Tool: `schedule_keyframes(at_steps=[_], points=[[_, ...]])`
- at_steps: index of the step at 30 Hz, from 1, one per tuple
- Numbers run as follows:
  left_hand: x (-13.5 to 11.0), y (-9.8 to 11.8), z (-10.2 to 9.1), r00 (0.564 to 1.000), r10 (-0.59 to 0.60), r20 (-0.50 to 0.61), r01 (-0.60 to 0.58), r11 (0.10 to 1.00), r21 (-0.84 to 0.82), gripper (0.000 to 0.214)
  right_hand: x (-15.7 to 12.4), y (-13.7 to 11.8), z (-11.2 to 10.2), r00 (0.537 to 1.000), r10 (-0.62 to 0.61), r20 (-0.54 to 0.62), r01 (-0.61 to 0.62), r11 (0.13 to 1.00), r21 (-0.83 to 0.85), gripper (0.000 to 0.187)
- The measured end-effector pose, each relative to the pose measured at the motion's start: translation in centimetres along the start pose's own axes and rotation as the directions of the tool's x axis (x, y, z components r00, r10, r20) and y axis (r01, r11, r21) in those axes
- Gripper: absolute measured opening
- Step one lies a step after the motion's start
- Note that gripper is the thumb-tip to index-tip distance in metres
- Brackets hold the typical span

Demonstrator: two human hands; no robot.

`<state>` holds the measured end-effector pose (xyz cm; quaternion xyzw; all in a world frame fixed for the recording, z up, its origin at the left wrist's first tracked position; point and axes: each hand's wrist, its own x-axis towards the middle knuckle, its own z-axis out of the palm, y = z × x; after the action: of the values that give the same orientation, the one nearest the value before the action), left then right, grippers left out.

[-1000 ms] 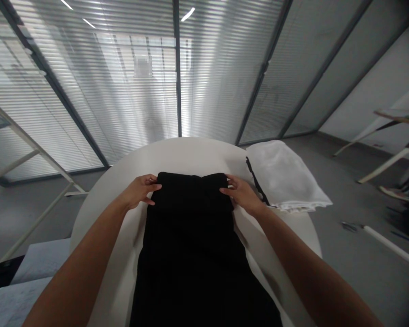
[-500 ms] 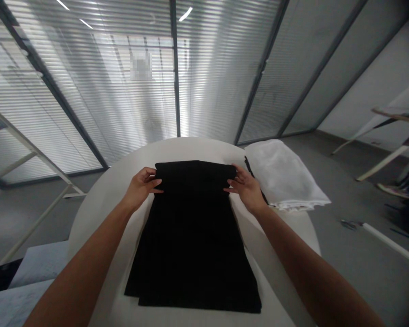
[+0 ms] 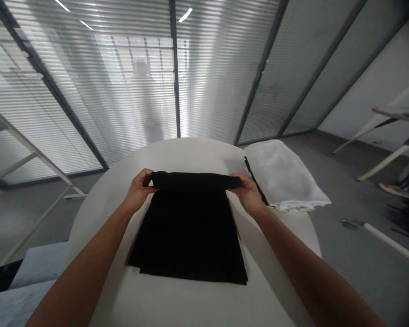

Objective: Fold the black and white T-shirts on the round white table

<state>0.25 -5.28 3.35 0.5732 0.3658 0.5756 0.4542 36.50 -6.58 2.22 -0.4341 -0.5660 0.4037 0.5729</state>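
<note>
Black cloth (image 3: 191,231) pulled nearer — fingertips hidden under fold.

We are in an office room: behind the round white table (image 3: 177,154) rise glass partition walls (image 3: 129,91) with slatted blinds in dark frames. Right of the table, grey carpet (image 3: 344,200) runs to a trestle-legged desk (image 3: 395,113).

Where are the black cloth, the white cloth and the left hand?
black cloth (image 3: 191,231), head view, middle of its flat part.
white cloth (image 3: 282,177), head view, middle of its top.
left hand (image 3: 139,190), head view, back of the hand.
</note>
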Motion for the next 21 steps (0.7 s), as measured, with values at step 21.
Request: schedule_keyframes(at_steps=[21], points=[[-0.9,3.0,1.0,0.974,-0.003,0.225,-0.169,0.650,0.741,0.012,-1.2,-3.4,0.3,0.893,0.045,0.448,0.193,0.861,-0.471,0.023]])
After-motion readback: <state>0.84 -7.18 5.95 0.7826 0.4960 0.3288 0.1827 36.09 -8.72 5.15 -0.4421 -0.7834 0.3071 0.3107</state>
